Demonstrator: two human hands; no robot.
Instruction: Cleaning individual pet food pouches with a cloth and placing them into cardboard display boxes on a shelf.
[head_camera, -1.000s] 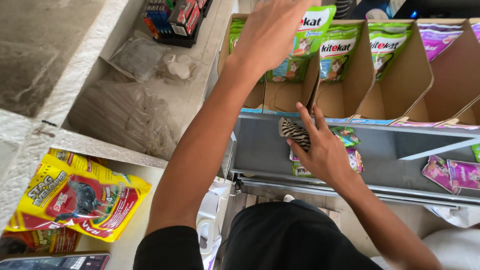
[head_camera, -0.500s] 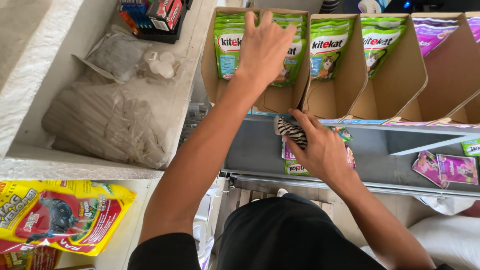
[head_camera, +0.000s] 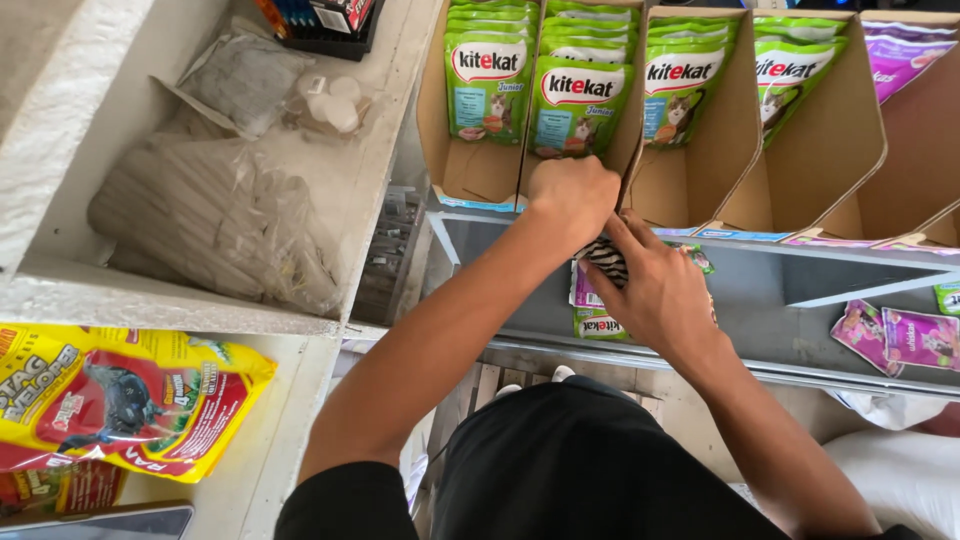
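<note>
Left hand closed in fist at centre frame, down from green pouch row it touched half a second ago; now meets right hand at grey shelf. Right fingers curled round small stack of cat-food pouches, striped one on top; left probably pinching its top edge, grip hidden. Reach to display box over, work back at stack.

Grey metal shelf centre right; cardboard display boxes with green pouches upper centre; purple pouches right edge. White ledge left with dusty plastic bags; yellow feed bag lower left.
</note>
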